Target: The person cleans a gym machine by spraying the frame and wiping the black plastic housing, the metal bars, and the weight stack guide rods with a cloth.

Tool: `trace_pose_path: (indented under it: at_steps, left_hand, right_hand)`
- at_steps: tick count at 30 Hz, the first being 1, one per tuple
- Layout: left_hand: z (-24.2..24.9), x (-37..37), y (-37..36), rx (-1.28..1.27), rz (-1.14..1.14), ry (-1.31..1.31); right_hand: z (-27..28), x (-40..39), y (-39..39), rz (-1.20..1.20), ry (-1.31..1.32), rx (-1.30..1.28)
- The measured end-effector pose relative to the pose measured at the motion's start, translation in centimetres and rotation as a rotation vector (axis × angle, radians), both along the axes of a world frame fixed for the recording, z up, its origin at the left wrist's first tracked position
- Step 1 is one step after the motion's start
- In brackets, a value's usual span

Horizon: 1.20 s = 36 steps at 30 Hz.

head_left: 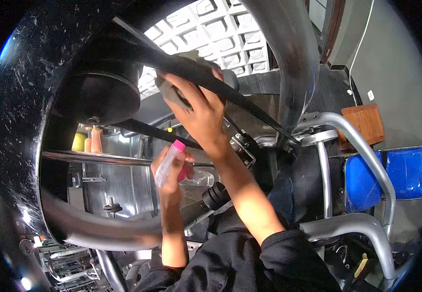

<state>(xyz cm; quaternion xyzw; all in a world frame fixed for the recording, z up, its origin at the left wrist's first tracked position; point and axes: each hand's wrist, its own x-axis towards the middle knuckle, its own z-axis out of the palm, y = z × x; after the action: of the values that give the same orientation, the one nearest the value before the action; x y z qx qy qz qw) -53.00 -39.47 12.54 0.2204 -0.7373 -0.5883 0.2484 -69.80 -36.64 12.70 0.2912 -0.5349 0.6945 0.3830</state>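
My left hand (172, 168) is wrapped round a clear spray bottle with a pink nozzle (179, 145), low in front of me. The bottle's transparent body (199, 178) points to the right. Higher up, my right hand (199, 109) presses a grey-green cloth (168, 87) against a black belt (186, 69) that slants down to the right. Part of the cloth shows above the belt, and the fingertips are partly hidden behind it.
A large black curved frame (172, 232) surrounds both arms. A dark round pulley (99, 97) hangs at the upper left. To the right are silver tubes (361, 134), a blue seat (405, 173) and a wooden stool (362, 124). Orange and yellow-green objects stand beyond the left bar.
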Motion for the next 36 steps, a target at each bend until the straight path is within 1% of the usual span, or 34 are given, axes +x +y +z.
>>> trace_pose_path:
  at_steps: [1, 2, 3, 4, 5, 6, 7, 8, 9, 11, 12, 13, 14, 15, 16, 17, 18, 19, 21, 25, 27, 28, 29, 31, 32, 33, 34, 35, 36]
  left_hand:
    - [0.0, 0.0, 0.0, -0.003, -0.002, -0.002]
    - [0.1, 0.1, -0.1, -0.017, 0.010, -0.010]
    - [0.2, 0.1, -0.2, -0.029, 0.024, -0.020]
    - [0.1, 0.2, -0.3, -0.032, 0.024, -0.022]
    - [-0.1, 0.3, -0.4, -0.046, 0.031, -0.017]
    - [-0.3, 0.4, -0.5, -0.060, 0.038, -0.009]
    - [-0.4, 0.4, -0.6, -0.060, 0.037, -0.009]
    - [-0.4, 0.4, -0.6, -0.053, 0.034, -0.009]
    - [-0.5, 0.4, -0.7, -0.045, 0.032, -0.011]
    - [-0.8, 0.5, -0.8, -0.048, 0.028, 0.026]
    - [-0.9, 0.5, -0.8, -0.052, 0.026, 0.064]
    - [-0.7, 0.3, -0.6, -0.057, 0.025, 0.067]
    - [-0.4, 0.0, -0.4, -0.048, 0.034, 0.102]
    - [-0.2, -0.2, -0.2, -0.039, 0.042, 0.135]
    - [0.0, -0.3, -0.3, -0.042, 0.036, 0.133]
    - [0.0, -0.4, -0.3, -0.037, 0.059, 0.118]
    - [0.0, -0.5, -0.3, -0.032, 0.083, 0.104]
    - [-0.1, -0.6, -0.4, -0.033, 0.077, 0.103]
    - [-0.6, -0.4, -0.5, -0.038, 0.076, 0.110]
    - [-0.8, -0.3, -1.0, -0.037, 0.043, 0.100]
    - [-0.6, -0.5, -0.9, -0.011, 0.045, 0.086]
    - [-0.6, -0.5, -0.9, -0.013, 0.042, 0.086]
    - [-0.6, -0.6, -0.8, -0.008, 0.039, 0.089]
    - [-1.0, -0.9, -0.8, -0.001, 0.030, 0.094]
    - [-1.2, -0.9, -0.9, 0.005, 0.041, 0.077]
    - [-1.4, -1.0, -0.9, 0.010, 0.055, 0.057]
    - [-1.4, -0.9, -0.9, 0.011, 0.056, 0.054]
    - [-1.3, -1.0, -0.8, 0.018, 0.028, 0.063]
    - [-1.3, -1.1, -0.9, 0.024, 0.000, 0.073]
  right_hand:
    - [-0.8, 0.2, -0.3, -0.064, 0.019, 0.047]
    - [-2.5, 0.5, -0.5, -0.075, -0.046, 0.083]
    - [-4.8, 0.9, -0.5, -0.075, -0.049, 0.080]
    - [-7.2, 1.3, -0.1, -0.047, -0.111, 0.150]
    - [-8.3, 1.6, 0.6, -0.018, -0.174, 0.223]
    - [-9.2, 1.8, 1.1, -0.018, -0.173, 0.222]
    - [-9.3, 1.8, 1.7, -0.012, -0.166, 0.280]
    - [-9.3, 1.7, 1.9, -0.006, -0.159, 0.339]
    - [-9.1, 1.8, 1.6, -0.006, -0.161, 0.341]
    - [-5.8, 1.2, 0.7, 0.195, -0.160, 0.109]
    - [-3.6, 0.3, 0.6, 0.020, -0.008, 0.112]
    - [-2.0, 0.1, 0.4, 0.019, -0.006, 0.108]
    - [-0.6, -0.1, 0.1, 0.033, 0.058, 0.077]
    - [0.1, -0.1, -0.2, 0.047, 0.120, 0.047]
    - [0.0, 0.2, -0.3, 0.041, 0.118, 0.045]
    - [-0.5, 0.9, -0.3, 0.079, 0.053, 0.206]
    - [-1.1, 1.5, -0.3, 0.118, -0.013, 0.366]
    - [-2.0, 1.8, 0.0, 0.113, -0.014, 0.365]
    - [-4.7, 1.9, 1.0, -0.053, -0.029, 0.469]
    - [-12.5, 1.8, 1.0, -0.132, -0.003, 0.537]
    - [-14.3, 2.2, 1.9, -0.041, -0.078, 0.502]
    - [-13.7, 2.3, 2.5, 0.077, -0.148, 0.402]
    - [-12.2, 2.0, 3.1, 0.073, -0.148, 0.400]
    - [-9.6, 1.4, 3.8, 0.282, -0.257, 0.140]
    - [-8.5, 0.7, 2.0, 0.052, -0.243, 0.082]
    - [-7.5, -0.1, 1.1, 0.171, -0.265, -0.063]
    - [-3.7, -0.7, 1.5, 0.291, -0.287, -0.209]
    - [-1.8, -1.0, 1.4, 0.291, -0.290, -0.211]
    - [-0.4, -1.3, 1.4, 0.357, -0.292, -0.153]
